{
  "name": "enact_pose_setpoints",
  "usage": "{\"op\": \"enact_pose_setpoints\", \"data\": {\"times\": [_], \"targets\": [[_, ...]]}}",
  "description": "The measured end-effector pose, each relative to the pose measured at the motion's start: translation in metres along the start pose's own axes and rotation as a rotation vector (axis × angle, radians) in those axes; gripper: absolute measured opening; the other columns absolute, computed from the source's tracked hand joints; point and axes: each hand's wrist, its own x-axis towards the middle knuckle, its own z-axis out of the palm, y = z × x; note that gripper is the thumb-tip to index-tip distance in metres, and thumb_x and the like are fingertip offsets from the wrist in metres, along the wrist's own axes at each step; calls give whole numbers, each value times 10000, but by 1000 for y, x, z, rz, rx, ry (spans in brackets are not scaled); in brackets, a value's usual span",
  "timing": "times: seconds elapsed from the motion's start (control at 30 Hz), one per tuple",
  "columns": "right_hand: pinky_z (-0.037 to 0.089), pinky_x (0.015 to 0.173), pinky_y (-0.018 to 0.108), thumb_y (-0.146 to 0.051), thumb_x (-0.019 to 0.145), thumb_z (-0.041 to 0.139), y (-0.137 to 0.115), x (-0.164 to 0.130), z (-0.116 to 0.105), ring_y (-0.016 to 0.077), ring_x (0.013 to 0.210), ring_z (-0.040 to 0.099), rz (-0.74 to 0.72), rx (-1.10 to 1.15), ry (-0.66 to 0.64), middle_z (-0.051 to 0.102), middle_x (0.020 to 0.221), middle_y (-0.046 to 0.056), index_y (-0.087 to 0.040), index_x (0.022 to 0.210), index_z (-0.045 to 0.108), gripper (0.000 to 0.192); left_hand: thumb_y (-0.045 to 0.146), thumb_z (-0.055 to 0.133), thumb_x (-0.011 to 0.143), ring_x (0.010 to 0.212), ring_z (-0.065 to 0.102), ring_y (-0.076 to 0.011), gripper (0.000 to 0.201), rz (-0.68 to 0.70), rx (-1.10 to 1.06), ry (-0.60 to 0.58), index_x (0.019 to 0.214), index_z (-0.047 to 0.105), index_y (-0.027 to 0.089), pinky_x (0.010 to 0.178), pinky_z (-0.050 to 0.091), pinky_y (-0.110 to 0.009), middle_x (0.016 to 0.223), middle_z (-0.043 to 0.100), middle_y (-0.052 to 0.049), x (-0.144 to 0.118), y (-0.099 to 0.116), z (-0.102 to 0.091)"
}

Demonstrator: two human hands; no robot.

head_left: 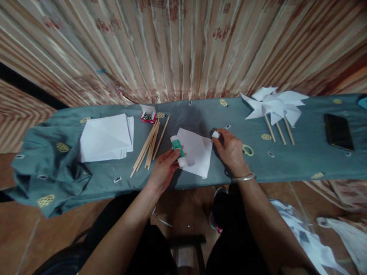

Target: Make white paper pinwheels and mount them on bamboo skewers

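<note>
Forearms (pixel 126 229) are closest to us, reaching in over dark-trousered legs (pixel 233 236); R wrist has a silvery bracelet (pixel 243 178). Long narrow surface (pixel 309 160) runs L to R under a grey-green cloth, w/ yellow pineapple-like motifs & small white rectangles; cloth bunches up at the L end. Behind it we've got a striped curtain (pixel 183 49), beige/brown w/ reddish figures. Floor (pixel 17 229) is brown w/ pale joint lines; white scraps (pixel 309 236) lie on it, lower R.

Labels: our glue stick (pixel 177 144) is a white tube w/ a green label, print too blurry for us to read. Box (pixel 148 118) is red & white, lid up, small metallic pcs inside; can't read that either.

Left hand (pixel 164 168) has its grip curled round the glue stick, thumb on the label, only as wide as the tube. Tube is tilted, over the L side of a white sheet (pixel 197 156); contact w/ sheet, can't tell. Right hand (pixel 231 149) pinches a small white cap (pixel 216 134) btwn thumb & fingers, near the sheet's R corner.

Elsewhere on the surface: paper stack (pixel 104 137) far L, wooden sticks (pixel 149 147) btwn stack & sheet, yellow-green handle loop (pixel 248 150) just R of our right hand, then overlapping white pinwheels (pixel 265 105) & a dark phone (pixel 339 131).
</note>
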Motion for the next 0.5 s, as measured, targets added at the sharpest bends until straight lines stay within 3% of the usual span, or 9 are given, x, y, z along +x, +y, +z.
{"op": "enact_pose_setpoints", "data": {"times": [0.1,0.2,0.23,0.37,0.43,0.5], "targets": [[425,1005,522,-309,904,505,-1,5,-1,335,1123,595,-65,-66,13,685,1172,195,-131,1157,649,341,347,886,572,651,626,-133,342,-7,55,-43,818,767,142,658,495,-255,711,712,-31,-2,-3,3],[418,1022,521,-411,883,578,-14,1,-5,325,1150,578,7,119,17,670,1212,179,-150,1180,655,403,341,882,580,666,618,-147,331,3,134,-104,834,781,154,681,475,-267,684,705,-26,-5,-5,6],[452,982,498,-462,857,616,-20,-2,-6,303,1083,612,65,251,-34,696,1158,148,-181,1161,671,418,322,878,590,677,613,-149,313,6,165,-128,838,785,157,689,462,-266,682,702,-23,-7,-6,7],[529,807,365,-597,719,728,-43,-23,-8,215,849,677,315,955,-499,755,986,60,-239,1015,742,465,263,854,629,657,577,-140,284,-30,274,-233,889,796,164,658,413,-247,650,672,0,-14,-14,9],[526,778,328,-565,660,793,-50,-33,-7,194,808,681,406,1118,-604,765,916,38,-236,939,765,432,263,846,640,656,573,-138,283,-39,298,-270,904,798,172,655,408,-244,658,672,4,-17,-19,10],[521,747,308,-533,626,830,-53,-40,-6,184,769,680,463,1170,-630,763,824,21,-232,866,777,389,272,842,649,687,588,-140,256,-30,306,-286,885,801,180,693,421,-248,709,698,-4,-18,-23,10]]}}
